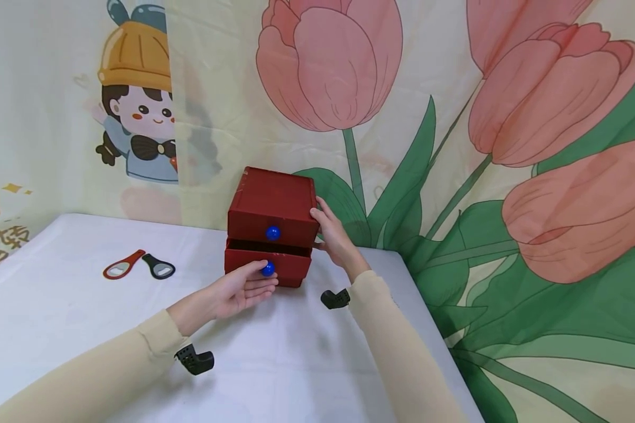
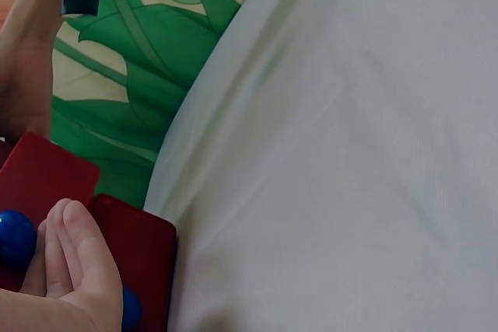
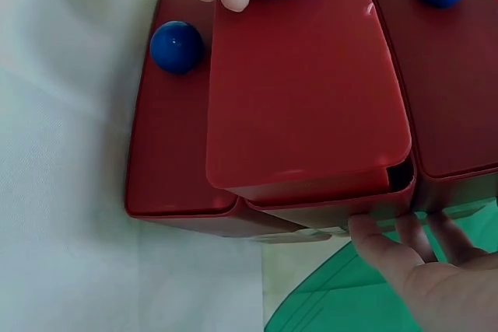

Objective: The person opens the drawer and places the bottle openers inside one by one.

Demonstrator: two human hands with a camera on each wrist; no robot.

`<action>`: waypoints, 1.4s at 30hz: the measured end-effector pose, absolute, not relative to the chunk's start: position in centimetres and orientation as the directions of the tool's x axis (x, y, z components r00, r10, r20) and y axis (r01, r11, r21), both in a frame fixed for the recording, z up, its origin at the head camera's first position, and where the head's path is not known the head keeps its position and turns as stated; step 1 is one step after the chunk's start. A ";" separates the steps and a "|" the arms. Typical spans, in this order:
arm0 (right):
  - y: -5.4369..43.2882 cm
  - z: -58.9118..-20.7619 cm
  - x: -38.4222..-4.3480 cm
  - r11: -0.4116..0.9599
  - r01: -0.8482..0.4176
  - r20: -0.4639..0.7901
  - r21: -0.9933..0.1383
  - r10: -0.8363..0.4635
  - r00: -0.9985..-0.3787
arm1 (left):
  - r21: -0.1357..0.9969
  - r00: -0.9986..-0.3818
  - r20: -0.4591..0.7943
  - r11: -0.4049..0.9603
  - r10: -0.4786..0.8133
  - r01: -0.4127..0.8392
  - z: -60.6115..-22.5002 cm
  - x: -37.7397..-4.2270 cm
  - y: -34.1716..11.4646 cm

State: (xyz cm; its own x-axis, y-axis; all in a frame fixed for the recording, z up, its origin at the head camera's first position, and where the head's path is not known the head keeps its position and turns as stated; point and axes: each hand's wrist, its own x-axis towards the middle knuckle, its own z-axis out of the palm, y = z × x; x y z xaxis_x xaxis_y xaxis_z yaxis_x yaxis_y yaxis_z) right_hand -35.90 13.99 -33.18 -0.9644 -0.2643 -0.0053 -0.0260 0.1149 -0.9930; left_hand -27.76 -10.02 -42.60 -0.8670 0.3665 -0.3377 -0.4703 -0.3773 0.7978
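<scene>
A red box with stacked drawers [image 1: 270,197] stands at the table's far edge, its middle drawer [image 3: 311,75] pulled partly out. Round blue knobs mark the drawer fronts. My left hand [image 1: 243,289] pinches the middle drawer's knob [image 1: 267,269], thumb at its upper side and fairly straight fingers below. The left wrist view shows those fingers [image 2: 84,242] beside the knob. My right hand [image 1: 337,238] rests against the box's right side near the front corner. In the right wrist view, its fingertips [image 3: 363,227] touch the side wall by the drawer seam.
A red bottle opener [image 1: 124,265] and a black bottle opener [image 1: 159,267] lie on the white tablecloth [image 1: 275,364], left of the box. A backdrop [image 1: 330,64] printed with tulips hangs directly behind the table. Its right edge [image 1: 428,311] drops off beside my right arm.
</scene>
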 end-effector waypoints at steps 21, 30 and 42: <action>14.3 -32.8 -36.1 0.108 0.001 -0.028 -0.994 -0.242 -0.970 | 0.801 -0.868 -0.346 -0.369 0.357 -0.471 -42.7 -28.8 -9.8; 14.4 -32.8 -36.0 0.102 -0.002 -0.024 -0.995 -0.253 -0.967 | 0.805 -0.871 -0.332 -0.372 0.361 -0.461 -42.6 -29.0 -9.8; 14.3 -32.8 -36.1 0.122 -0.014 -0.019 -0.992 -0.264 -0.964 | 0.803 -0.881 -0.329 -0.390 0.340 -0.451 -42.6 -29.7 -9.9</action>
